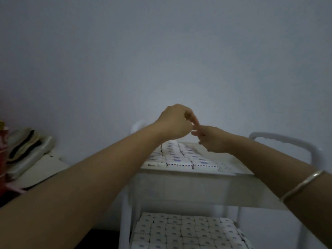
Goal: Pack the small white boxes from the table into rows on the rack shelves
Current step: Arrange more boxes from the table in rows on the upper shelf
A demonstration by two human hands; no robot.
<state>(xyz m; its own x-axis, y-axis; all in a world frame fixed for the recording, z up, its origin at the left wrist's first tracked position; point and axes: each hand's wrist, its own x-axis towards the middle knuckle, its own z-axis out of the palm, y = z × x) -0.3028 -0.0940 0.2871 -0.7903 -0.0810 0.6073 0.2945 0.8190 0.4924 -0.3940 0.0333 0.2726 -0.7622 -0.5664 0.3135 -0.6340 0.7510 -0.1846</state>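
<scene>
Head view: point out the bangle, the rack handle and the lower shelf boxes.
bangle (pixel 302 185), head view, middle of the metal band.
rack handle (pixel 280 138), head view, its white top bar.
lower shelf boxes (pixel 186 230), head view, a box mid-grid.

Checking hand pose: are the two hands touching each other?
Touching. In the head view the left hand and right hand meet at the fingertips, no gap.

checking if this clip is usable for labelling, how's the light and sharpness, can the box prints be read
Head view: dim, grey-blue, with a paler patch on the wall. Head view: soft all over, so prints on the top-shelf boxes and lower-shelf boxes are unreadable smudges. Head view: whether the left hand or right hand holds anything is too murky to tell.
</scene>
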